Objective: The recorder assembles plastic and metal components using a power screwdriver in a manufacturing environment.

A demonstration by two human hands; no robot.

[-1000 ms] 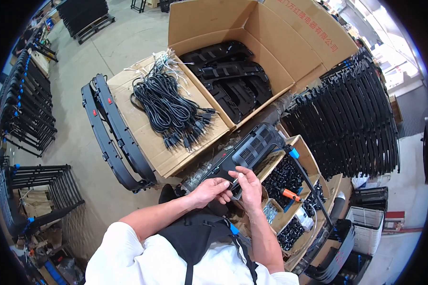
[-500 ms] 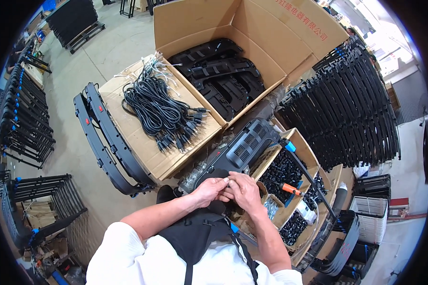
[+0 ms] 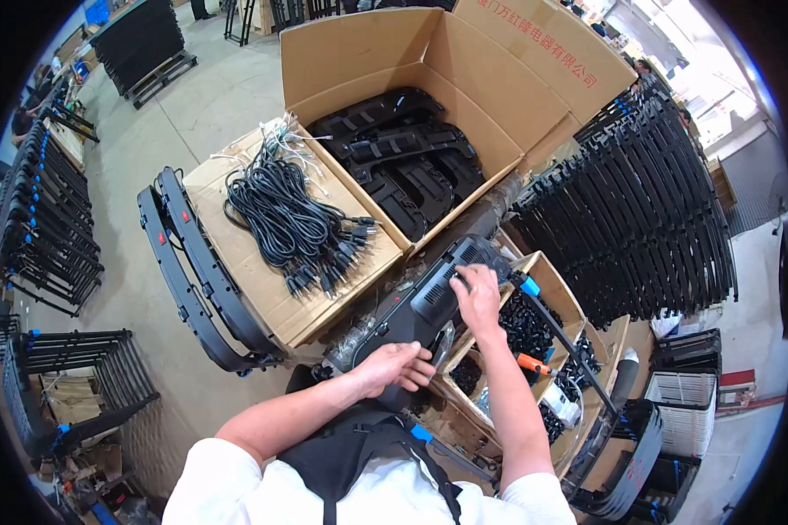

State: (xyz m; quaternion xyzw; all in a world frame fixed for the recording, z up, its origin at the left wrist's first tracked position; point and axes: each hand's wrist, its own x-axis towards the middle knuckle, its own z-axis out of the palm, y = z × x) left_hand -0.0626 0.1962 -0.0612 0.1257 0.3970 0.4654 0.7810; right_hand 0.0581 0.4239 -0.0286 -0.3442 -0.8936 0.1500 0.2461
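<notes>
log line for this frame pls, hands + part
left hand: grips near end of black housing | right hand: pressed on far end | beside: parts tray

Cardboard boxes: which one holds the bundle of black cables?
The low open box left of the tall carton; black cables lie in it, while the carton holds black plastic parts.

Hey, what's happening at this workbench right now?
A person is working on a long black plastic housing lying across the bench. The left hand grips its near end; the right hand presses on its far end. To the left, a flat carton holds bundled black power cords, and an open cardboard box behind holds more black parts. Small bins of black pieces sit to the right.
</notes>
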